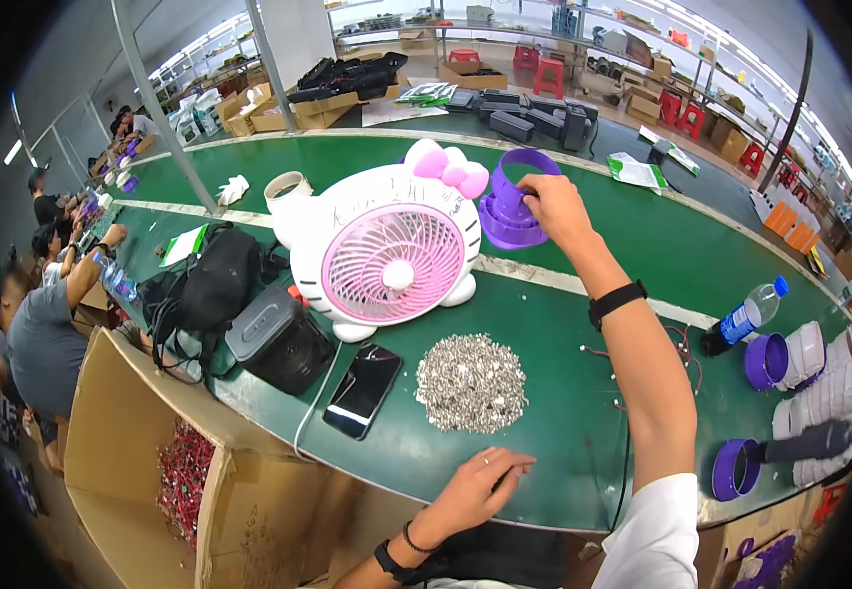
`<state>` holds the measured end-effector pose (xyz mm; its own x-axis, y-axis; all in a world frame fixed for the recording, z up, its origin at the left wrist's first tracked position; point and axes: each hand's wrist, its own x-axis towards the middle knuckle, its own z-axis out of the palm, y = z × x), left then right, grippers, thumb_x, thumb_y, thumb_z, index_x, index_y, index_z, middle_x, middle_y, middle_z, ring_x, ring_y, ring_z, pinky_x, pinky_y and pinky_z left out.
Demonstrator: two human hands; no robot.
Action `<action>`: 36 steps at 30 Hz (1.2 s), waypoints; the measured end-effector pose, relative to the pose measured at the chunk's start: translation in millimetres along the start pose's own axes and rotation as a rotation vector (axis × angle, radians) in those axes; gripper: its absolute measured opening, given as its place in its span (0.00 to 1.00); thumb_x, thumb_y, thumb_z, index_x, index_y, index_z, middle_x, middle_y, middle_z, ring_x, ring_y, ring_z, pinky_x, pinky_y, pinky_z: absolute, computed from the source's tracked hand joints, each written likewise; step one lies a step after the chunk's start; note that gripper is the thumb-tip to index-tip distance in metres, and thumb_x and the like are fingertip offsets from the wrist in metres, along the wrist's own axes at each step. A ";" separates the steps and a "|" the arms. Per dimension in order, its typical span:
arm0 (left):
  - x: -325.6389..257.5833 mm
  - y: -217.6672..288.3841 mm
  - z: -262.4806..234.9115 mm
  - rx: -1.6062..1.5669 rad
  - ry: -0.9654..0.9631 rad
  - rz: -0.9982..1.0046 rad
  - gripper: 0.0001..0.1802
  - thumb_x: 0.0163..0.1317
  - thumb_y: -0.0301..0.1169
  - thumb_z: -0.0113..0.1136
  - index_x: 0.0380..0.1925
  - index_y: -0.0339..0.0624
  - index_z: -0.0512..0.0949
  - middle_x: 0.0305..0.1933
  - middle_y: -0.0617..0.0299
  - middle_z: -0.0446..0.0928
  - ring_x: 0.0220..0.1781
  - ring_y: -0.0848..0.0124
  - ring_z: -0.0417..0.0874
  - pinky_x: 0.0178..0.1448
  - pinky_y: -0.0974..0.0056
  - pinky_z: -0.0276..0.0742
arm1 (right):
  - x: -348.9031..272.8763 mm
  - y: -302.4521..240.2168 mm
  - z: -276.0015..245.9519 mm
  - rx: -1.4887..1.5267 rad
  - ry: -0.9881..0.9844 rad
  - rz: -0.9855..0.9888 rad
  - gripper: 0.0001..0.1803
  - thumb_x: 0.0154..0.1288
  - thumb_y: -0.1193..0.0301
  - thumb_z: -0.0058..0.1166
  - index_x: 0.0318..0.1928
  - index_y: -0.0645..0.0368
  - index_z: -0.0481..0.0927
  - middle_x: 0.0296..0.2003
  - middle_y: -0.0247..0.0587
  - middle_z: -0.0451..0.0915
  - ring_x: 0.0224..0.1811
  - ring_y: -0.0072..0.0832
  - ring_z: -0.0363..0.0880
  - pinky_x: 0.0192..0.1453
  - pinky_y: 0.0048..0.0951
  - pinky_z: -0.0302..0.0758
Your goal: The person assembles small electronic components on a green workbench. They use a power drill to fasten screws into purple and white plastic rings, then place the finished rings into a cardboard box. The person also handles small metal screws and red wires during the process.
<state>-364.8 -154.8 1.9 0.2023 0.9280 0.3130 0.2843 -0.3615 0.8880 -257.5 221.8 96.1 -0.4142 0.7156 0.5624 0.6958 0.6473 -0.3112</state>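
Note:
My right hand (555, 204) reaches far forward over the green belt (642, 236) and grips the rim of a purple plastic ring-shaped part (516, 192), the top of a small stack of purple parts. My left hand (480, 483) rests flat near the belt's front edge, fingers spread, holding nothing. Just beyond it lies a heap of small silvery metal pieces (471, 381). A black band sits on each wrist.
A white and pink cat-shaped desk fan (386, 253) stands mid-belt, with a black phone (362, 390), a black box (278, 339) and a black bag (212, 280) left of it. Purple rings and white parts (809, 393) and a bottle (745, 316) lie right. An open carton (151, 461) stands lower left. People work at far left.

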 end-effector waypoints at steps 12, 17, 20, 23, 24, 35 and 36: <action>0.7 -5.5 -1.0 -0.047 -0.017 -0.039 0.12 0.65 0.20 0.57 0.48 0.38 0.80 0.37 0.57 0.82 0.40 0.58 0.82 0.49 0.58 0.78 | 1.2 25.6 22.3 -0.098 -0.151 0.105 0.12 0.58 0.72 0.63 0.44 0.52 0.88 0.44 0.44 0.86 0.48 0.47 0.85 0.54 0.45 0.82; 1.1 -3.2 -1.4 -0.040 -0.016 -0.045 0.11 0.65 0.20 0.58 0.47 0.38 0.80 0.36 0.57 0.82 0.40 0.59 0.82 0.49 0.58 0.78 | -1.7 29.0 14.8 -0.081 -0.182 0.122 0.13 0.58 0.72 0.64 0.44 0.52 0.88 0.43 0.44 0.87 0.47 0.45 0.85 0.54 0.44 0.82; 0.9 -4.4 -2.2 -0.027 -0.010 -0.038 0.11 0.65 0.20 0.57 0.47 0.38 0.80 0.36 0.57 0.82 0.40 0.59 0.82 0.49 0.58 0.77 | 0.7 23.1 10.9 -0.059 -0.196 0.159 0.13 0.58 0.72 0.64 0.45 0.52 0.88 0.42 0.45 0.87 0.47 0.46 0.85 0.54 0.44 0.82; 2.3 -2.9 -0.5 -0.032 -0.021 -0.027 0.11 0.65 0.20 0.57 0.47 0.38 0.80 0.36 0.57 0.82 0.40 0.58 0.82 0.49 0.58 0.77 | -2.8 33.6 11.5 -0.097 -0.181 0.126 0.13 0.58 0.72 0.65 0.45 0.52 0.88 0.42 0.47 0.87 0.46 0.46 0.86 0.54 0.44 0.82; 2.0 -2.5 -1.0 -0.029 -0.020 -0.030 0.11 0.66 0.20 0.57 0.47 0.38 0.80 0.36 0.57 0.82 0.40 0.58 0.82 0.49 0.58 0.77 | -3.5 34.6 12.3 -0.088 -0.174 0.141 0.13 0.57 0.72 0.65 0.45 0.52 0.88 0.42 0.47 0.87 0.46 0.47 0.86 0.54 0.44 0.82; 2.3 0.9 -2.7 -0.006 -0.018 -0.041 0.10 0.65 0.20 0.57 0.45 0.37 0.80 0.36 0.56 0.81 0.40 0.57 0.82 0.48 0.58 0.77 | -14.0 53.1 -1.3 -0.063 -0.193 0.180 0.13 0.56 0.74 0.65 0.44 0.53 0.88 0.43 0.48 0.87 0.47 0.48 0.86 0.55 0.45 0.82; 2.5 1.1 -2.6 -0.004 -0.015 -0.035 0.09 0.65 0.20 0.57 0.45 0.37 0.80 0.35 0.56 0.81 0.40 0.57 0.82 0.48 0.58 0.77 | -14.1 55.6 -2.8 -0.059 -0.197 0.181 0.13 0.56 0.74 0.66 0.44 0.53 0.88 0.43 0.48 0.87 0.47 0.48 0.86 0.55 0.45 0.82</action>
<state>-366.4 -152.6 4.6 0.2063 0.9385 0.2769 0.2880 -0.3287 0.8994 -211.3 246.9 73.0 -0.3823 0.8591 0.3403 0.7996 0.4921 -0.3442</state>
